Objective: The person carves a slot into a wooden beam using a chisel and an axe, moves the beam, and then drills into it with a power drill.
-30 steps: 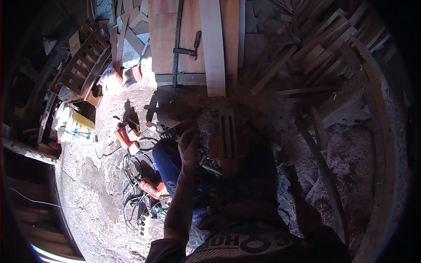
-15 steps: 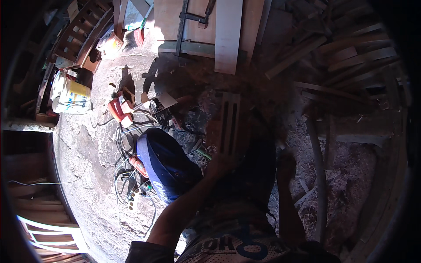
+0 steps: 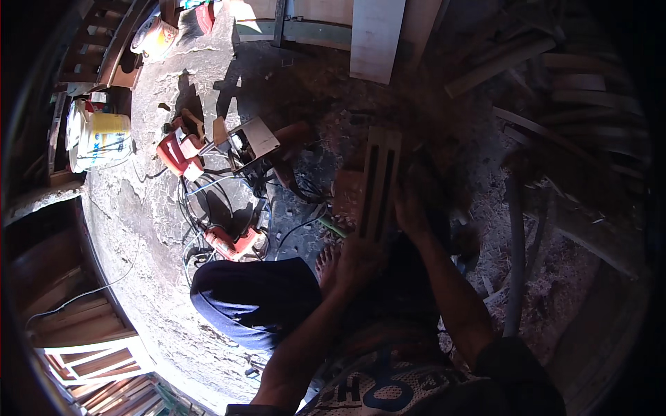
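Observation:
In front of me, in deep shade, a long wooden piece with two dark lengthwise slots [image 3: 379, 184] points away from my body. My left hand [image 3: 362, 262] is closed round its near end. Along its right edge lies my right hand [image 3: 412, 211], at or against the wood; shadow hides its fingertips and whether it holds anything. A brown block [image 3: 347, 193] sits just left of the slotted piece.
On the floor to the left lie a red power tool [image 3: 182, 152], another red power tool [image 3: 232, 243] and tangled cords. A metal-plated tool [image 3: 257, 142] rests nearer the middle. A white-and-yellow bucket [image 3: 109, 139] stands far left. Boards [image 3: 378, 41] lie ahead, scrap wood [image 3: 576, 97] at right.
My right hand has come up from low on the right to the slotted piece's right edge. My left hand keeps its grip. The view has shifted, and my left knee sits lower in it.

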### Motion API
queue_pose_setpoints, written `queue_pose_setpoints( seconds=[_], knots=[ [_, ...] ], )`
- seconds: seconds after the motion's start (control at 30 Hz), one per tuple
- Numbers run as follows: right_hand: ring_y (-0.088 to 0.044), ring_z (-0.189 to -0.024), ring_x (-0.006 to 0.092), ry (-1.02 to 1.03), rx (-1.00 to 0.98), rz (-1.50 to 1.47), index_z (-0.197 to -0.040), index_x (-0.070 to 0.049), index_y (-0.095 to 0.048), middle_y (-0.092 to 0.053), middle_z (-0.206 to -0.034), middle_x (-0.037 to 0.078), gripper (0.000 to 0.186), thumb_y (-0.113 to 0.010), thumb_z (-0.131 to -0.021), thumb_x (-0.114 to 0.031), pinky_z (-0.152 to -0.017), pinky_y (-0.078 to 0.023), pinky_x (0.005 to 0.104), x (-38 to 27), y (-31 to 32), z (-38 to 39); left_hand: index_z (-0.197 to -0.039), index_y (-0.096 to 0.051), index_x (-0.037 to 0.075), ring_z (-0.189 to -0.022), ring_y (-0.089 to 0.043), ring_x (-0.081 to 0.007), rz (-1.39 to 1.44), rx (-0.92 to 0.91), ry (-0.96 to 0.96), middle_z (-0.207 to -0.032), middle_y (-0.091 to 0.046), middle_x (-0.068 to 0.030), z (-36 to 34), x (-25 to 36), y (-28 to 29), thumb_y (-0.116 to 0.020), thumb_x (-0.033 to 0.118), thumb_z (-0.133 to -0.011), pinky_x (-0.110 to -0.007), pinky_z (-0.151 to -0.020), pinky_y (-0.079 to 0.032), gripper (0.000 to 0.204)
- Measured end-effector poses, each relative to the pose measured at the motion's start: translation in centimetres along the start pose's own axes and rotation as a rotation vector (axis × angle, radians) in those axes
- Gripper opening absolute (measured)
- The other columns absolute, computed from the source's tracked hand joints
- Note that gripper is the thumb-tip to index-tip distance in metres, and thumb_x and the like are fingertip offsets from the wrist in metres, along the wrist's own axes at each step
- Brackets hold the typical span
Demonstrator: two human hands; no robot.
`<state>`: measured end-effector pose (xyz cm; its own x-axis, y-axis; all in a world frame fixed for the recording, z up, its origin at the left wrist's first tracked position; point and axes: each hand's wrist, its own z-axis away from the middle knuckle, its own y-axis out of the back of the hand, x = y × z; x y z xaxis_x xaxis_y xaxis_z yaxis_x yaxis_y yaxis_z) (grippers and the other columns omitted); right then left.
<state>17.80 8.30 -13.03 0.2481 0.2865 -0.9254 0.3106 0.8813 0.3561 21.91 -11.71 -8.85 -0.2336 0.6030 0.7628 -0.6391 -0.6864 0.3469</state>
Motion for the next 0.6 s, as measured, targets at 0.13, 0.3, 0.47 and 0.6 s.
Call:
queue_pose_setpoints(
  seconds=[0.13,0.3,0.47,0.6],
  knots=[
    [-0.044,-0.135,0.0414,-0.125,-0.018,-0.126,-0.133,-0.002,-0.055,-0.055,-0.136,0.024,0.039,-0.046,-0.105,-0.027,-0.115,-0.029,0.0497,-2.1,0.4,0.2,-0.132,-0.048,-0.004,-0.094,-0.066,-0.0328,0.038,0.361,-0.204,-0.101,-0.067,-0.0148,0.7,1.3,-0.7,-0.081,0.036,-0.078,-0.043,-0.086,-0.052,0.075],
    [-0.039,-0.139,0.0426,-0.093,0.244,0.059,-0.133,0.002,-0.054,-0.051,-0.139,0.027,0.041,-0.04,-0.105,-0.026,-0.118,-0.025,0.049,1.0,-3.8,1.7,-0.141,-0.035,-0.007,-0.103,-0.064,-0.0404,-0.025,0.309,-0.207,-0.112,-0.064,-0.0225,0.8,-1.4,-1.6,-0.084,0.04,-0.075,-0.048,-0.089,-0.053,0.094],
    [-0.036,-0.141,0.0437,-0.07,0.404,0.329,-0.133,0.005,-0.052,-0.045,-0.145,0.03,0.043,-0.032,-0.105,-0.022,-0.12,-0.023,0.0484,4.0,-6.9,2.2,-0.14,-0.038,-0.005,-0.11,-0.064,-0.042,-0.14,0.198,0.076,-0.115,-0.065,-0.025,0.7,0.1,-0.7,-0.084,0.05,-0.072,-0.049,-0.089,-0.053,0.099],
    [-0.038,-0.138,0.0447,-0.146,0.315,0.472,-0.134,0.005,-0.05,-0.044,-0.145,0.03,0.042,-0.032,-0.105,-0.02,-0.117,-0.028,0.0484,5.6,-6.6,2.8,-0.142,-0.038,-0.003,-0.115,-0.063,-0.0414,-0.094,0.208,0.091,-0.122,-0.063,-0.0268,0.5,-0.6,-1.3,-0.084,0.053,-0.07,-0.05,-0.09,-0.053,0.102]
  ],
)
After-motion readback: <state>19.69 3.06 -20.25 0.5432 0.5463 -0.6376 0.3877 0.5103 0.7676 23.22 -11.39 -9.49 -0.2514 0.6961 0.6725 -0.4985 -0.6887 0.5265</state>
